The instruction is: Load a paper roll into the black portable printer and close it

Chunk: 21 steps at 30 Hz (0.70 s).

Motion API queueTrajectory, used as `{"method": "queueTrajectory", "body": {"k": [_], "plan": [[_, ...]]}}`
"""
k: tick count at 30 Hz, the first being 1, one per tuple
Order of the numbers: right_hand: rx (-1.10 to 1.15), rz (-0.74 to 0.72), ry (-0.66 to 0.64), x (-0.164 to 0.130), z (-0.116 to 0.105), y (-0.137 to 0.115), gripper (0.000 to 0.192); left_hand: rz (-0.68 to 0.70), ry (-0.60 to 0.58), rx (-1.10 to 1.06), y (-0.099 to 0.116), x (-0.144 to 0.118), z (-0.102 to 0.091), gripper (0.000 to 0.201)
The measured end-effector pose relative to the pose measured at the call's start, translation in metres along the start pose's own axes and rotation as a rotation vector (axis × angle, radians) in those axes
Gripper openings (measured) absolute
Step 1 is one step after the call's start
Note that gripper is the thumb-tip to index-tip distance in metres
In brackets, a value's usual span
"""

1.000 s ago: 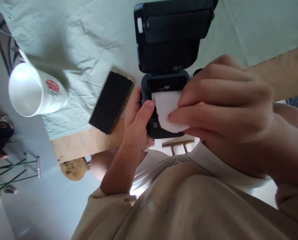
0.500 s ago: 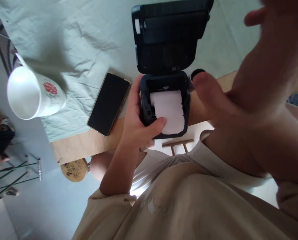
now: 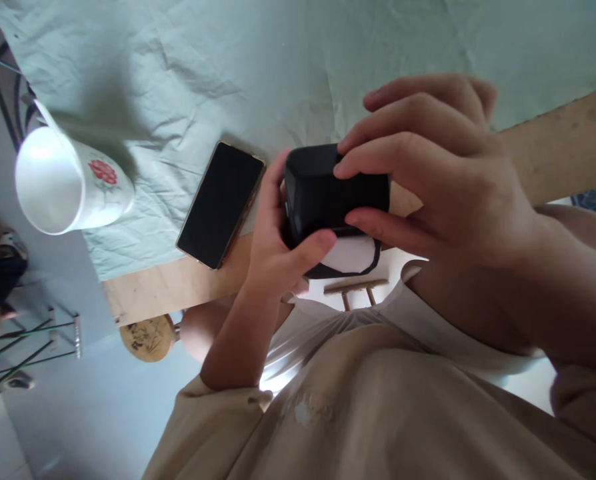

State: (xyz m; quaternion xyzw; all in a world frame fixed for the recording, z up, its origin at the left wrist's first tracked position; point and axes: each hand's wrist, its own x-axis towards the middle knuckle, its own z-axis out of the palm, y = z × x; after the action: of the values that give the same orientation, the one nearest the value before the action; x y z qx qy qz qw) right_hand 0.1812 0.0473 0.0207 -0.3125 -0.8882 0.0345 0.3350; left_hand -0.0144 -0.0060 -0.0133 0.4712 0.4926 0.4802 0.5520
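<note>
A black portable printer (image 3: 323,273) sits in my left hand (image 3: 278,250), whose fingers wrap its left side while the thumb rests over the front. The printer's lid (image 3: 313,197) is swung down over most of the body, and white paper (image 3: 354,255) shows beyond its near edge. On the lid's right part lie the fingertips of my right hand (image 3: 443,173), with the thumb at its near edge and the fingers bent on top. Whether the lid is latched I cannot tell.
Left of the printer, a black-screened phone (image 3: 221,203) lies on the pale green cloth (image 3: 178,87). A white mug (image 3: 101,187) with a red flower is farther left. The wooden table edge (image 3: 178,287) runs below, with a round stool (image 3: 148,338) beneath.
The printer's lid, standing open before, has come down over the paper compartment. My right hand has moved in from the right onto the lid; my left hand keeps its hold.
</note>
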Motion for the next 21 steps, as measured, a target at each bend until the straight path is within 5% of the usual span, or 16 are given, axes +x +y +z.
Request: {"method": "queueTrajectory", "body": {"k": [5, 15, 21], "plan": [[0.037, 0.051, -0.087, 0.000, 0.000, -0.003, 0.030, 0.030, 0.018, -0.072, -0.001, 0.001, -0.001, 0.055], [0.046, 0.104, -0.040, -0.002, 0.004, -0.003, 0.032, 0.069, 0.132, -0.261, -0.002, 0.006, 0.006, 0.043], [0.013, 0.076, -0.004, -0.004, 0.004, -0.002, 0.030, -0.053, 0.191, -0.278, -0.003, 0.006, 0.008, 0.050]]}}
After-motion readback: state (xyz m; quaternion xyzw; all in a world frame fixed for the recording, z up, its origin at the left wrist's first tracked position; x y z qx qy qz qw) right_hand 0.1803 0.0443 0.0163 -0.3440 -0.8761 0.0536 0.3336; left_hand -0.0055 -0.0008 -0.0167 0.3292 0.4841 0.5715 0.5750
